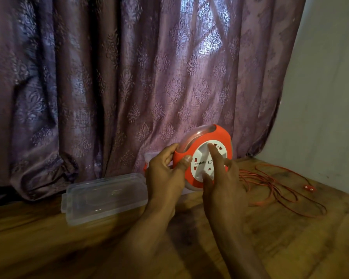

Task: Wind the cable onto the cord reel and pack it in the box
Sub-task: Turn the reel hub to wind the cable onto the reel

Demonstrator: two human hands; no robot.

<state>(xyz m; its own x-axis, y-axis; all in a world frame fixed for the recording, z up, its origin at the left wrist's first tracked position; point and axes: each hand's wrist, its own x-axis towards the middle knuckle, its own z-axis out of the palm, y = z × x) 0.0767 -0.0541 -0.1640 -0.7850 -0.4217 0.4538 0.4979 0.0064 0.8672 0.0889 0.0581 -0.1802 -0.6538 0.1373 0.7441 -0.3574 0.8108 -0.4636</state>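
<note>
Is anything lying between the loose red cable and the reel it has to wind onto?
Nothing visible: the cable lies loose on bare table right of the reel, which both hands hold.

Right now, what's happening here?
A person holds the reel up off the table: left hand grips its rim, right hand has fingers on the white socket face. Most of the cable lies loose on the table to the right. A clear lid lies to the left.
</note>
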